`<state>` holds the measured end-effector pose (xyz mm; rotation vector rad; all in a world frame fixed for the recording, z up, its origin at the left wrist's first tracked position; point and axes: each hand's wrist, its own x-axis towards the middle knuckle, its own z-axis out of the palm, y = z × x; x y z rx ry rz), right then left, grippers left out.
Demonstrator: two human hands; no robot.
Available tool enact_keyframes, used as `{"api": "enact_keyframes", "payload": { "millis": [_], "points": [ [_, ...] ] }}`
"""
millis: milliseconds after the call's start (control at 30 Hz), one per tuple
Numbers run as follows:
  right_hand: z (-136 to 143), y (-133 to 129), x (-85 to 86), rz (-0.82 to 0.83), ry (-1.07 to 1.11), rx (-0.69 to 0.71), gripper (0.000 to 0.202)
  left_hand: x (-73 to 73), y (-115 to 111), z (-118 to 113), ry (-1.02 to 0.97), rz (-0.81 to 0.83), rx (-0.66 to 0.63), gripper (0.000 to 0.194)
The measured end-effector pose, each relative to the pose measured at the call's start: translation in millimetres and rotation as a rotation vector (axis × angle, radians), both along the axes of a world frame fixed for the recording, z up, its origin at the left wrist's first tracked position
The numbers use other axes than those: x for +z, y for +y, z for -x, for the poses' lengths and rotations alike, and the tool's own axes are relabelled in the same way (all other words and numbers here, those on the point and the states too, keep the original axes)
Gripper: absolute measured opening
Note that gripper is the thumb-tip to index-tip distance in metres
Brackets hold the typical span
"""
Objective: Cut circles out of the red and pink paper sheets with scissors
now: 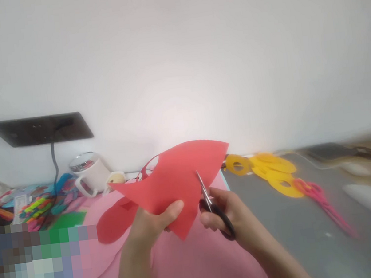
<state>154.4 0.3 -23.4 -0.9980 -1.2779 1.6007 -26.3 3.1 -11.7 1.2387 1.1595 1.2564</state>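
Note:
A sheet of red paper [176,171] is held up in the middle, with round cut-outs along its far left edge. My left hand [154,220] grips its lower edge, thumb on top and the other fingers hidden underneath. In my right hand [229,210] is a pair of scissors [220,217] with black handles. Their metal blades lie at the right part of the red paper, pointing away from me. Below the sheet, a red paper round [114,223] rests on pink paper [200,266].
Yellow paper rings [269,169] and pink scissors [325,205] lie on the grey surface [284,243] to the right. At the back left stand a white mug [92,174] and, higher up, a dark panel [42,130] with a cable. Colourful craft pieces [37,209] crowd the left; the lower left corner is pixelated.

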Motion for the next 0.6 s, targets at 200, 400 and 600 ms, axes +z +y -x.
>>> {"api": "enact_keyframes", "payload": {
  "millis": [200, 400, 600],
  "points": [
    [-1, 0, 1.8, -0.004, -0.043, -0.008, 0.040, -0.4, -3, 3, -0.028, 0.097, 0.006, 0.026],
    [2, -2, 1.2, -0.038, -0.068, -0.077, 0.029, 1.4, 2, 5, -0.137, 0.045, -0.097, 0.029],
    [12, -6, 4.9, -0.165, -0.097, -0.583, 0.013, 5.8, 11, -6, -0.251, -0.171, -0.585, 0.100]
  ]
}}
